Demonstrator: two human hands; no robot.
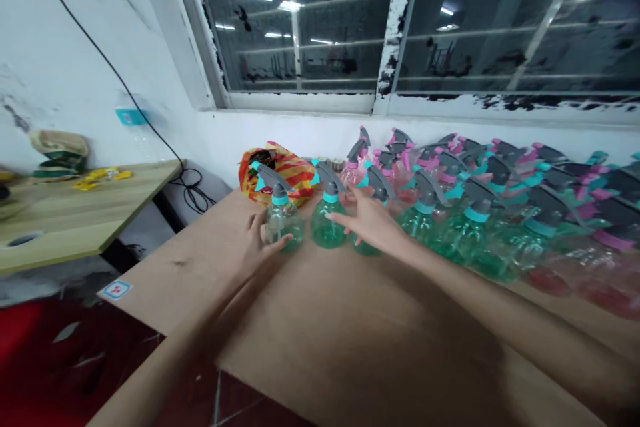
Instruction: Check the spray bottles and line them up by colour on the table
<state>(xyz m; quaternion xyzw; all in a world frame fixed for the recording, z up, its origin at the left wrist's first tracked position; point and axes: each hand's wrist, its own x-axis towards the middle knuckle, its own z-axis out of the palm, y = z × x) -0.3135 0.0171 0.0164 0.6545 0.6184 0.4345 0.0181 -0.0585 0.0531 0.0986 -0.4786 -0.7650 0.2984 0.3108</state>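
Note:
My left hand (255, 247) is closed around the left side of a clear trigger spray bottle (293, 230) with a teal collar and grey head, its thumb across the front. The bottle stands upright on the brown tabletop (300, 307). To its right stands a green spray bottle (324, 230) of the same shape. My right hand (373, 217) grips this one from the right, thumb over its front; some of the fingers are partly hidden. Just behind that hand, another green spray bottle (367, 248) is partly covered by it.
Several more green spray bottles (455, 237) and pink ones (600, 267) crowd the right side, along the wall. A red-and-yellow striped bag (303, 180) lies behind the left bottles. At left, a wooden desk (95, 220) carries yellow pieces (100, 177); a black cable (193, 190) hangs beside it.

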